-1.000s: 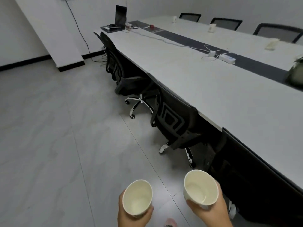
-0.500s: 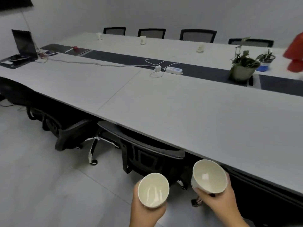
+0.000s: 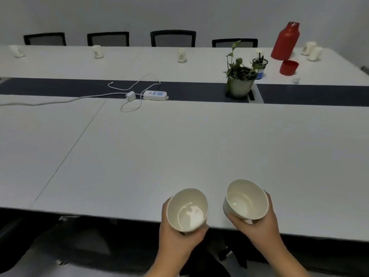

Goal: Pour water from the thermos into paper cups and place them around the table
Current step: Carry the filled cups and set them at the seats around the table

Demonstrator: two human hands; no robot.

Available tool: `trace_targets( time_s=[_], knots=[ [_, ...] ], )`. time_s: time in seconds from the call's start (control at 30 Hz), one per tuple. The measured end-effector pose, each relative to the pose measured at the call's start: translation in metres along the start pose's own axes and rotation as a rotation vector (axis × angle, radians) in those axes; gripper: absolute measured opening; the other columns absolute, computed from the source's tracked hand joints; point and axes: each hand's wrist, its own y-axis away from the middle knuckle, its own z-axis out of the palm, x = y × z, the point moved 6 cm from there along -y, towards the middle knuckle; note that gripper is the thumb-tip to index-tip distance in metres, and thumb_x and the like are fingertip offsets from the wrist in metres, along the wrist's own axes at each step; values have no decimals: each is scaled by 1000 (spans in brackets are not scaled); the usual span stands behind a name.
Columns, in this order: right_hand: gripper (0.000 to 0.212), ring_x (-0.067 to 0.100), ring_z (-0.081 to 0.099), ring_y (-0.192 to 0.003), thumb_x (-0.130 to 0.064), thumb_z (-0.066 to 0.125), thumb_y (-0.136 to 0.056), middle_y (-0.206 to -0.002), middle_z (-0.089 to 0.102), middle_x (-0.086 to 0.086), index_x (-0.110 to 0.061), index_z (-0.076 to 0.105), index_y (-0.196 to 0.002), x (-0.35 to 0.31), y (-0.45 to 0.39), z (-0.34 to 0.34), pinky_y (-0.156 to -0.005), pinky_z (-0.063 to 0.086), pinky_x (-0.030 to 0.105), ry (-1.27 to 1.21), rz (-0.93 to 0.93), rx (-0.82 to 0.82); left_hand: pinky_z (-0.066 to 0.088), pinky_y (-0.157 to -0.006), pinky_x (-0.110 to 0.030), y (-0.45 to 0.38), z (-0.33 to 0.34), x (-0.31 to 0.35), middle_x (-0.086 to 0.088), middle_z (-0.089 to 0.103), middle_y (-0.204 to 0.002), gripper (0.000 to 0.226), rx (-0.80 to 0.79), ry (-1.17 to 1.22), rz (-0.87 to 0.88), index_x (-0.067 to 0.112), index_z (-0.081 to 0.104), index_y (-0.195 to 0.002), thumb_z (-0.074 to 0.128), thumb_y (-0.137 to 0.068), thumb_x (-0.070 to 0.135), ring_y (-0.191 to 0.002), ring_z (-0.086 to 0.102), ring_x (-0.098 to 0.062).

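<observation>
- Head view, hands: the left hand (image 3: 177,238) is wrapped around one paper cup (image 3: 187,209) and the right hand (image 3: 257,226) grasps a second paper cup (image 3: 245,199). Both cups sit upright with their mouths toward the camera, held over the near edge of the table (image 3: 179,148); whether either base touches the top I cannot tell.
- Head view, contents: pale glints low inside both cups suggest a little water, but the level is hard to read.
- Head view, step: I judge this as the placing stage, with two cups brought to the near side. The next move calls for lowering each cup flat onto the table, apart from the other and clear of the edge, then opening the fingers without tipping it.
- Head view, far side: the red thermos (image 3: 286,42) stands at the far right with its red lid (image 3: 289,67) off just beside it. Three cups (image 3: 181,55) already stand along the far edge before the chairs (image 3: 173,38), and two more (image 3: 312,50) wait near the thermos.
- Head view, middle: a potted plant (image 3: 239,76) and a power strip (image 3: 155,95) lie on the dark centre band.
- Head view, hidden: the cup bases, most fingers and the near chairs under the table are out of sight or too dark to make out.
</observation>
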Motion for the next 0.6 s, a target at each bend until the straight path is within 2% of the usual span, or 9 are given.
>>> trace_targets(
  time_s=[0.07, 0.2, 0.3, 0.47, 0.6],
  knots=[
    [76, -15, 55, -91, 6, 82, -51, -98, 58, -19, -41, 45, -98, 0, -39, 1, -71, 43, 10, 24, -2, -7, 50, -68, -14, -36, 13, -4, 6, 62, -98, 69, 8, -17, -56, 28, 49, -99, 79, -38, 17, -85, 62, 2],
    [76, -22, 51, -87, 7, 81, -51, -96, 55, -23, -40, 44, -97, 7, -115, 3, -66, 37, -5, 51, -6, -32, 45, -78, -22, -115, 30, -14, 13, 58, -101, 67, 72, -87, -77, 34, 46, -98, 78, -40, 19, -94, 57, -2],
    [75, -25, 49, -86, 8, 80, -53, -96, 52, -24, -41, 42, -96, 23, -163, 8, -65, 35, -6, 38, 28, -20, 40, -80, -24, -173, 32, -32, 19, 55, -101, 69, 139, -153, -95, 37, 45, -98, 87, -49, 11, -94, 55, -8],
    [80, -31, 44, -85, 8, 80, -53, -98, 46, -25, -44, 37, -97, 59, -214, 20, -64, 32, -8, 54, 98, 60, 39, -84, -29, -258, 8, -69, 5, 54, -106, 70, 272, -235, -117, 24, 44, -113, 83, -59, 4, -97, 52, -18],
    [82, -24, 46, -86, 4, 82, -52, -97, 46, -28, -47, 36, -96, 88, -235, 30, -70, 35, 5, 57, 173, 91, 39, -83, -27, -316, -28, -87, 3, 53, -109, 71, 409, -255, -129, 18, 43, -121, 81, -62, 4, -96, 51, -16]
  ],
)
